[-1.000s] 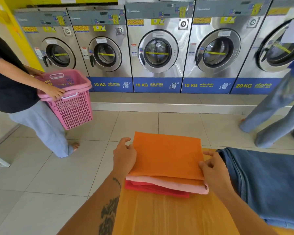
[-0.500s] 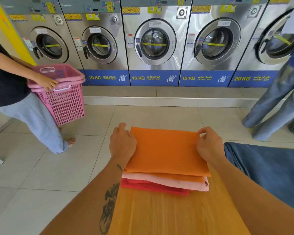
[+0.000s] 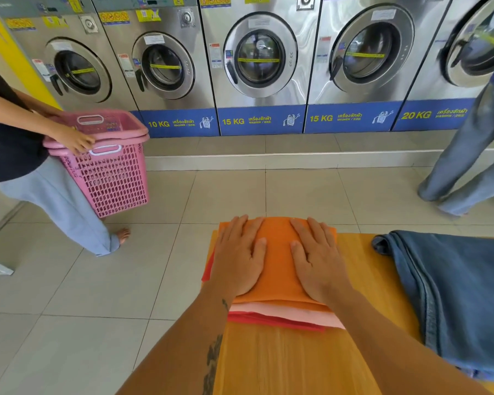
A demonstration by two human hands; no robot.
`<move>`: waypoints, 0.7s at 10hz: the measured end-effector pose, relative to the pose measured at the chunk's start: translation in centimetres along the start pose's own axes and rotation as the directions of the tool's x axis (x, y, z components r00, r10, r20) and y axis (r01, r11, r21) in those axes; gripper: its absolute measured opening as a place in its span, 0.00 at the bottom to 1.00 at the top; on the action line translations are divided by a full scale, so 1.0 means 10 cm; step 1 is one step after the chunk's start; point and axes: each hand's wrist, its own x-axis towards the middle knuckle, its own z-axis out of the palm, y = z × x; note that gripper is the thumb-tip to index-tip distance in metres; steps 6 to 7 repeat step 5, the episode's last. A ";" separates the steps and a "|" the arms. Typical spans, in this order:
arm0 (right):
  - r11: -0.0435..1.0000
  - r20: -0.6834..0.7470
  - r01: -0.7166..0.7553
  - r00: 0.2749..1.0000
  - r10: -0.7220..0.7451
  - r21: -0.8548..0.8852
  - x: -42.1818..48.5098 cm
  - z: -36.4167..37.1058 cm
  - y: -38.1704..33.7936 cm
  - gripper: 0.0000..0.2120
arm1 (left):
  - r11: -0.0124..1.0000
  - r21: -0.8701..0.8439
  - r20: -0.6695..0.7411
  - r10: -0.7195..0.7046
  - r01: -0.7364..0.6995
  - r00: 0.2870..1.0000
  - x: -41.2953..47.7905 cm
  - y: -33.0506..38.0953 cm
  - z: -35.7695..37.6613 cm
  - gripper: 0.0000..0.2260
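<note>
Orange cloth [image 3: 278,266], left grip [image 3: 238,258] and right grip [image 3: 317,260] flat upon it, fingers [image 3: 234,232] straight

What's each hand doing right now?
Left hand: open, pressing flat on the orange cloth.
Right hand: open, pressing flat on the same cloth.

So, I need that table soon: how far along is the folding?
Done: a red cloth and a pink cloth lie folded in a stack on the table. In hand: the left hand and the right hand press flat on the folded orange cloth on top. Left: probably the jeans, lying apart to the right.
</note>
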 end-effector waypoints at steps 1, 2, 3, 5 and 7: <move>1.000 -0.012 0.015 1.000 -0.015 -0.003 -0.01 0.03 0.06 0.29 | 1.000 0.002 -0.010 -0.030 0.030 1.000 -0.01 -0.01 0.03 0.28; 1.000 0.082 -0.002 0.997 0.003 -0.009 0.04 -0.03 0.07 0.29 | 0.981 0.157 0.032 -0.117 0.111 0.993 0.02 0.07 -0.03 0.30; 0.992 0.254 -0.005 0.967 0.036 -0.124 0.12 -0.19 0.02 0.29 | 0.921 0.324 0.095 -0.258 0.215 0.961 -0.08 0.23 -0.17 0.32; 0.981 0.277 -0.010 0.959 0.066 -0.196 -0.06 -0.77 -0.27 0.32 | 0.811 0.558 0.170 -0.318 0.175 0.933 -0.44 0.49 -0.95 0.35; 0.981 0.277 -0.010 0.959 0.066 -0.196 -0.06 -0.77 -0.27 0.32 | 0.811 0.558 0.170 -0.318 0.175 0.933 -0.44 0.49 -0.95 0.35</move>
